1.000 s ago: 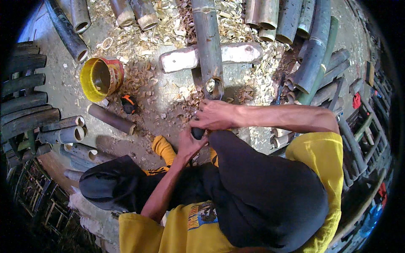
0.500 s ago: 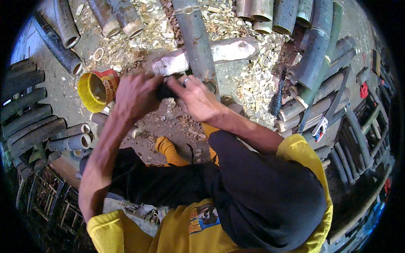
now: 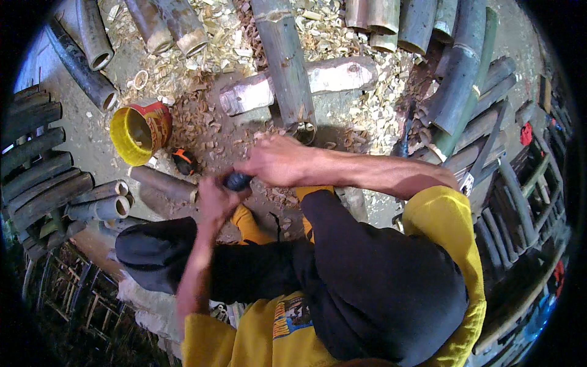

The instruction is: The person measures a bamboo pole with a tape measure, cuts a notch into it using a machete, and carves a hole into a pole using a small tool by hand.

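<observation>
A small dark rounded object [image 3: 236, 181] is in my left hand [image 3: 219, 199], whose fingers are closed round it; its kind is unclear. My right hand [image 3: 278, 160] lies just above and to the right, fingers bent and their tips against or close over the same object. Whatever its palm side holds is hidden. Beyond the right hand is the near end of a thick bamboo pole [image 3: 292, 79], which rests across a pale, flattened log [image 3: 333, 74]. An orange and black tape measure [image 3: 184, 161] lies on the ground left of my hands.
A red container with a yellow inside [image 3: 139, 131] stands at left, near a short bamboo piece [image 3: 164, 184]. Wood shavings [image 3: 211, 128] cover the ground. Cut bamboo tubes [image 3: 36, 177] are stacked at left, more bamboo poles [image 3: 458, 79] at right. A long saw blade [image 3: 489, 140] leans there.
Both hands have come back toward me from the bamboo pole's near end, the dark object with them. My left elbow has swung inward. The tape measure and the short bamboo piece are now uncovered.
</observation>
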`<act>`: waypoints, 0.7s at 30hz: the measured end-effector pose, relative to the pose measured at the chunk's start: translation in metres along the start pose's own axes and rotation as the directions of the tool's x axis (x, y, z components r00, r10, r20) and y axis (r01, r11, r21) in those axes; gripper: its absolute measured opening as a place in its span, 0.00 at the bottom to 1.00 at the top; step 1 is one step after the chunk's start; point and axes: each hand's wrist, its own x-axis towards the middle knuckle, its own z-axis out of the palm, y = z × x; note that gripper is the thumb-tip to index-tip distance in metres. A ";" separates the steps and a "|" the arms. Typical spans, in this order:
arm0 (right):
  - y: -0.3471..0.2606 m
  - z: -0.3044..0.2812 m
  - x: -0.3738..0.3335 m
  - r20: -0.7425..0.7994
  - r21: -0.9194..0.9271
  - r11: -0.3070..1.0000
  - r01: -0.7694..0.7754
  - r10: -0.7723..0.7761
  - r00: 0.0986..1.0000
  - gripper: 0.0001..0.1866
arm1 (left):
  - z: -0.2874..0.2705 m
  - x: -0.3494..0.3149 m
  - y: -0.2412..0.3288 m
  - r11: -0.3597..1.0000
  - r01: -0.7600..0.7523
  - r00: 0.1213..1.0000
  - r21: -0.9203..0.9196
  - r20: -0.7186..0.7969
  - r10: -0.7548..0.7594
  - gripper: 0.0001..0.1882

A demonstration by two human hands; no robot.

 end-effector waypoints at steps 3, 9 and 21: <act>-0.011 -0.019 -0.002 -0.080 0.136 0.984 -0.111 0.123 0.989 0.20 | -0.044 0.020 0.024 0.954 -0.152 0.988 0.260 0.056 0.143 0.22; 0.000 -0.005 -0.014 -0.504 0.273 0.956 -0.104 0.235 0.831 0.26 | -0.077 0.057 0.090 0.693 -0.396 0.917 0.603 0.216 0.336 0.18; -0.006 0.020 0.010 -0.642 0.470 0.877 -0.098 0.416 0.645 0.24 | -0.087 0.117 0.110 0.298 -0.690 0.723 0.660 0.614 0.316 0.14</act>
